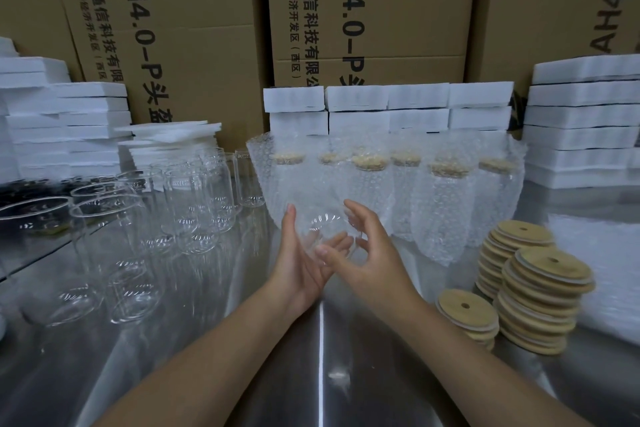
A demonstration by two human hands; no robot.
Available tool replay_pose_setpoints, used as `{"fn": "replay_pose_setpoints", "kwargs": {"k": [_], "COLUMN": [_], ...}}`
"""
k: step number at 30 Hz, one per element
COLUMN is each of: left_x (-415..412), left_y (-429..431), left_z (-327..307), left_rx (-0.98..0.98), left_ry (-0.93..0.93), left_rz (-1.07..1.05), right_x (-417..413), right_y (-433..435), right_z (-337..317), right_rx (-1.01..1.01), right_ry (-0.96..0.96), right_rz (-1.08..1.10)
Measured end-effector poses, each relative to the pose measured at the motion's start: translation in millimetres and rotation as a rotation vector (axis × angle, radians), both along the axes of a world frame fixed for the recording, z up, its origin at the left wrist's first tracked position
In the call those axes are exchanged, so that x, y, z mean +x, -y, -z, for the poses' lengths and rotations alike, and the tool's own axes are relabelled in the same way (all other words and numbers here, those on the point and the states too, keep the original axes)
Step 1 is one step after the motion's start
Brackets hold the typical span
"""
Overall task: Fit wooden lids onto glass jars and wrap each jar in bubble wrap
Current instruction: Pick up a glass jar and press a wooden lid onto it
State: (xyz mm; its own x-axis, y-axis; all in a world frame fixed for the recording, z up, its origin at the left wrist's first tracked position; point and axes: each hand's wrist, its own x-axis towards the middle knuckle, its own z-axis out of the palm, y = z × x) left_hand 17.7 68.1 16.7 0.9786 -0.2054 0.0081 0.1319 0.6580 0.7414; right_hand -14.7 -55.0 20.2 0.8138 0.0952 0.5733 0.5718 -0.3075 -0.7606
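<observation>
A clear glass jar [323, 227] without a lid lies tilted between my two hands above the metal table [322, 357]. My left hand [299, 256] cradles it from the left and below, thumb up along its side. My right hand [369, 250] curls round its right side, fingers bent over the glass. Several bare glass jars [194, 204] stand at the left. Wooden lids [540, 298] with a centre hole sit in three stacks at the right. Behind my hands stand several jars wrapped in bubble wrap [440, 204], wooden lids showing through.
White foam boxes are piled at the back left [69, 121], back centre [388, 107] and back right [581, 114]. Tall cardboard cartons [381, 10] form a wall behind them. Bubble wrap sheets [602, 267] lie at the far right of the table.
</observation>
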Motion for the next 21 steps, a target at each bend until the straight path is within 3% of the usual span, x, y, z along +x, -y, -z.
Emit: {"fn": "replay_pose_setpoints", "kwargs": {"k": [3,9,21], "left_x": [-3.1,-4.5,-6.0], "left_y": [1.8,4.4,3.7], "left_z": [-1.4,1.1,-2.0], "left_rx": [0.016,0.183,0.052], "left_ry": [-0.048,0.042,0.06], "left_rz": [0.132,0.339,0.483], "right_x": [-0.4,-4.1,-0.3], "right_y": [1.2,1.2,3.2], "right_z": [-1.3,-6.1,-6.6], "right_rx": [0.04,0.123,0.356], "right_ry": [0.003,0.035,0.032], "right_rz": [0.003,0.102,0.124]}}
